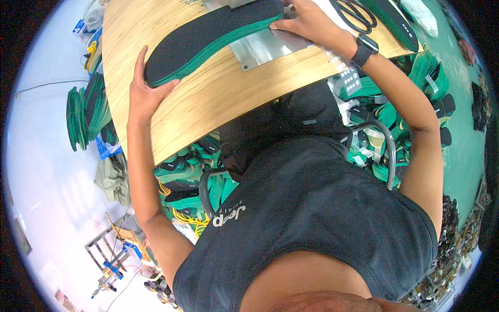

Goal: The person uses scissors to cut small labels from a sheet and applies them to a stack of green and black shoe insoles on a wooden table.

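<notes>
A stack of shoe insoles, black on top with green edges, lies across the wooden table. My left hand cups its near left end, thumb along the front edge and a finger round the far side. At the other end my right hand, with a black watch on the wrist, grips the stack, thumb against the green edge. Some of the right fingers are cut off by the picture's top. Under the stack, a flat metal plate shows next to my right hand.
On the right of the table lie a coiled black cable and another black and green insole. Bundles of insoles stand beyond the left edge; more green bundles are piled right and below. A curved grey chair arm is beside me.
</notes>
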`<state>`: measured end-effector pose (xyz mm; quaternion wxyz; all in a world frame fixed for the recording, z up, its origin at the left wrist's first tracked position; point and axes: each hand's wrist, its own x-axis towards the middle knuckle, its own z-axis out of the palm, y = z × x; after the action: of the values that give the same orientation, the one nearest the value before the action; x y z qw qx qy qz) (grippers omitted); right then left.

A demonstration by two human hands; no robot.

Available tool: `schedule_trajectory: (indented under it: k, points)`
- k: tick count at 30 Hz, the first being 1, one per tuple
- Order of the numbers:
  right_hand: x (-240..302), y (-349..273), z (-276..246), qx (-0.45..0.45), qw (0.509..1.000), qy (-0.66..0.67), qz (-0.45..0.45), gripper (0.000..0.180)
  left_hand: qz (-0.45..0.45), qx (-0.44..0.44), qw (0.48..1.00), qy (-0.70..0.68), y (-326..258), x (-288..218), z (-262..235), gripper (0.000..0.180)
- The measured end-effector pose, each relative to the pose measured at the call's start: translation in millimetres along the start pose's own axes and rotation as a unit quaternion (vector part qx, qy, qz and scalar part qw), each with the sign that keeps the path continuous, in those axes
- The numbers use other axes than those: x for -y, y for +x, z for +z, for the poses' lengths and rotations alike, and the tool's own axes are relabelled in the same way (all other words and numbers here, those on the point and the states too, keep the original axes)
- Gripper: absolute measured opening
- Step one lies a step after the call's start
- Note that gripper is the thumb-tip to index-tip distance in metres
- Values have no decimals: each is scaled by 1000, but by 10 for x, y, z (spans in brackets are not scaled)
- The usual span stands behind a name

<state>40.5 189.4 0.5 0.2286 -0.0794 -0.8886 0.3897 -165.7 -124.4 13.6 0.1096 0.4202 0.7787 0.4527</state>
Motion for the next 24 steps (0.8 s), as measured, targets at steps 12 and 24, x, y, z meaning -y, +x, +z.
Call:
schedule_trajectory:
  k: [12, 24]
  points:
    - [-72, 107, 24, -26, 999, -37, -10, 66, 24, -14, 999, 32, 94, 70, 32, 94]
    - [-31, 79, 16, -20, 999, -31, -9, 63, 16, 4, 1000, -8, 63, 58, 9, 100]
